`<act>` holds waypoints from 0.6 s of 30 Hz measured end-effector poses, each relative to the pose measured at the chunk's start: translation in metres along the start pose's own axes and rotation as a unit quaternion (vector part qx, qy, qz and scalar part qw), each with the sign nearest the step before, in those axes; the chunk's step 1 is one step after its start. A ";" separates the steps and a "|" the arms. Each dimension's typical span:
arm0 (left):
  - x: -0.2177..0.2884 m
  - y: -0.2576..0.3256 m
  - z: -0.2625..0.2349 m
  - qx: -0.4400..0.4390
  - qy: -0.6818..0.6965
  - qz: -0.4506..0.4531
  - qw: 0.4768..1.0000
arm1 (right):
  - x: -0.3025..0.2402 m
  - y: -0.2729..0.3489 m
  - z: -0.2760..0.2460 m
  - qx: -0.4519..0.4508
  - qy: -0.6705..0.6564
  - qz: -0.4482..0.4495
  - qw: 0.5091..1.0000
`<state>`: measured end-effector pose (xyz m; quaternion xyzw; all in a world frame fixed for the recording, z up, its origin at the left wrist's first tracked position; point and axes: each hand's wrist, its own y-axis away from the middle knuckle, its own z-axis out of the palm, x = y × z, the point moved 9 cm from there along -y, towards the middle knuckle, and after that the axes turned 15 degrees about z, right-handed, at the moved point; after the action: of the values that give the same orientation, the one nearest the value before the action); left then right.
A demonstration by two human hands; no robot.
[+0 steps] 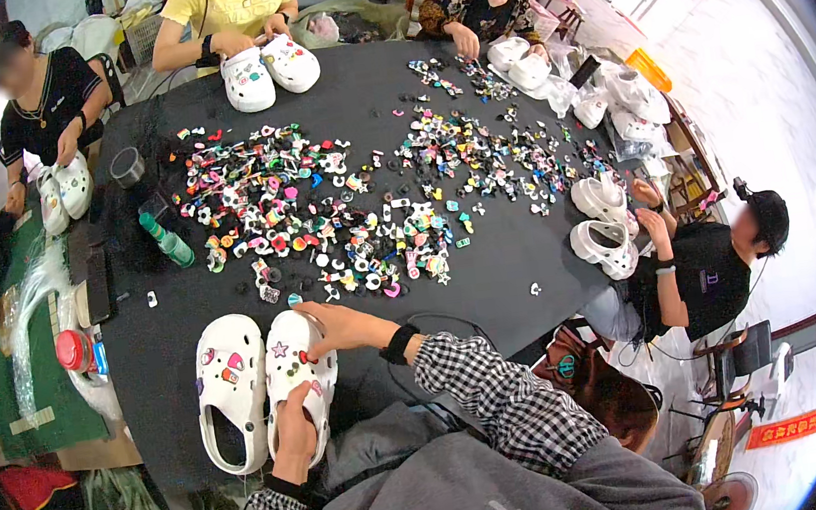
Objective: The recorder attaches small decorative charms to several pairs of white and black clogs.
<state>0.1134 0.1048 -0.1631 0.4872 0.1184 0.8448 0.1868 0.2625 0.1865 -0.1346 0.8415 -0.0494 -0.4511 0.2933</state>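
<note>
A pair of white clogs stands near the table's front edge. The left clog (229, 351) carries several small charms on its top and stands apart from my hands. Touching it is the right clog (279, 335), also dotted with charms, including a pink star. My left hand (294, 431) reaches into the foot opening of the right clog and grips it. My right hand (348, 324) bends around that clog's toe from the right, thumb on its upper; whether a charm is under the fingertips is hidden. A teal charm (294, 298) lies beside the fingers.
Loose piles of colourful charms (280, 189) cover the dark table (523, 292). A green bottle (168, 242) and a metal cup (126, 167) stand at the left. A red-lidded jar (74, 350) sits farther left. Several co-workers handle white clogs around the table.
</note>
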 end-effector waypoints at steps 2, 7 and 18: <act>-0.001 -0.001 0.003 -0.011 0.028 0.012 0.999 | 0.001 0.008 -0.005 0.039 -0.018 -0.027 0.999; -0.003 -0.001 0.001 -0.023 0.031 0.005 0.999 | 0.004 0.032 -0.007 0.081 -0.034 -0.018 0.996; -0.007 0.004 -0.011 0.034 -0.012 -0.009 0.999 | 0.038 0.066 -0.081 0.314 -0.022 -0.065 0.947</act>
<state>0.1066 0.0980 -0.1726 0.5027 0.1495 0.8324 0.1790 0.3608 0.1553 -0.0932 0.8820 -0.1397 -0.4497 -0.0167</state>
